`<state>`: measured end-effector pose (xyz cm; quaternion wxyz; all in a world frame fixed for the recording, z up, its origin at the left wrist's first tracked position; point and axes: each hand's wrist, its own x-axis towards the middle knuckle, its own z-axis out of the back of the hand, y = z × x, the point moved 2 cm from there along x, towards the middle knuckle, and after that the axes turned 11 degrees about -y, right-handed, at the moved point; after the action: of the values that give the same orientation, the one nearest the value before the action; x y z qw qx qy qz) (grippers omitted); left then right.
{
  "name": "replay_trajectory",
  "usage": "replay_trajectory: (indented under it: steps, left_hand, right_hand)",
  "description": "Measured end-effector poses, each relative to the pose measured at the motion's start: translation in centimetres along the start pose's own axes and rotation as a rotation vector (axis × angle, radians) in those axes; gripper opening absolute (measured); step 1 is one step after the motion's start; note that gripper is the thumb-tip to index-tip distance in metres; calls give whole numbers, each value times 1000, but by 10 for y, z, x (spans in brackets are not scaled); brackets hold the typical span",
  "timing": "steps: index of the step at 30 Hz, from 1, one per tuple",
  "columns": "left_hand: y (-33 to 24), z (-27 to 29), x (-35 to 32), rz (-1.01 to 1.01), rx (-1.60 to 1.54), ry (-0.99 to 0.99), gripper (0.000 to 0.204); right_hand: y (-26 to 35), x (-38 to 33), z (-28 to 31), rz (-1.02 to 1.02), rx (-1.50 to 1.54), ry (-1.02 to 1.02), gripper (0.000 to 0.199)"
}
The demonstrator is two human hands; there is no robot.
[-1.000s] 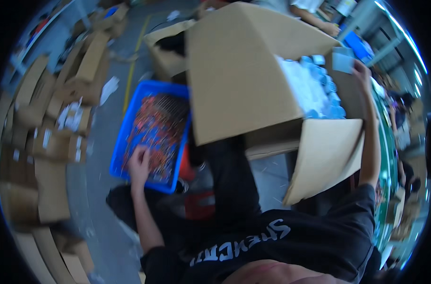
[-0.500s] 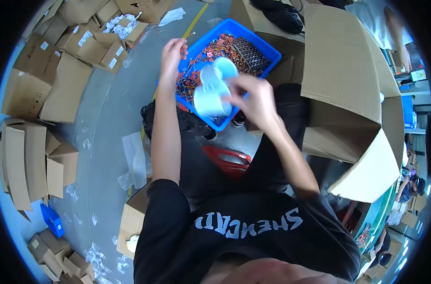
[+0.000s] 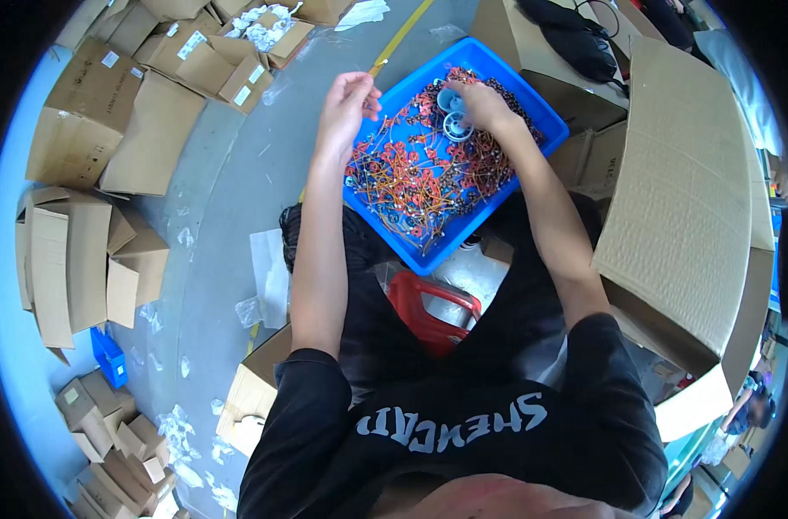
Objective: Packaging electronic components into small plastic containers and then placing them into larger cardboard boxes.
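A blue plastic bin (image 3: 401,245) stands in front of my knees, holding many small parts with orange wires, red pieces and dark ends (image 3: 403,177). Over its right half, the fingers of my right hand (image 3: 483,105) are closed on a light-blue plastic piece with joined round cups (image 3: 457,126), which is low among the parts. My left hand (image 3: 349,105) is raised at the bin's left rim with its fingers curled together. A tiny pale tip shows above those fingers; whatever they pinch is too small to name.
A large open carton (image 3: 684,182) stands at my right, with a black bag (image 3: 571,43) beyond the bin. Flattened and open cartons (image 3: 70,259) line the left. Plastic scraps (image 3: 178,437) litter the grey floor. Something red (image 3: 424,316) is between my legs.
My right hand has carried the light-blue piece from above the bin's near part down and away into its right half. The left hand stays raised at the rim. The view has shifted.
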<state>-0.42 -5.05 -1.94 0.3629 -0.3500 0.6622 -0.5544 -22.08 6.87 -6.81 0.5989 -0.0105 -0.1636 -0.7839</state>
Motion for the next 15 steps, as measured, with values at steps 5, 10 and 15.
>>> replay_trajectory:
  steps: [5, 10, 15]
  left_hand:
    - [-8, -16, -12, 76, -236, 93, 24]
    - [-9, -42, -29, 123, -394, 169, 22]
    - [2, -31, -25, 97, -499, 83, 22]
  right_hand:
    - [25, -8, 68, -149, 228, 136, 37]
    - [16, -15, 65, -68, 784, -32, 29]
    - [53, -11, 64, -213, 1122, 133, 24]
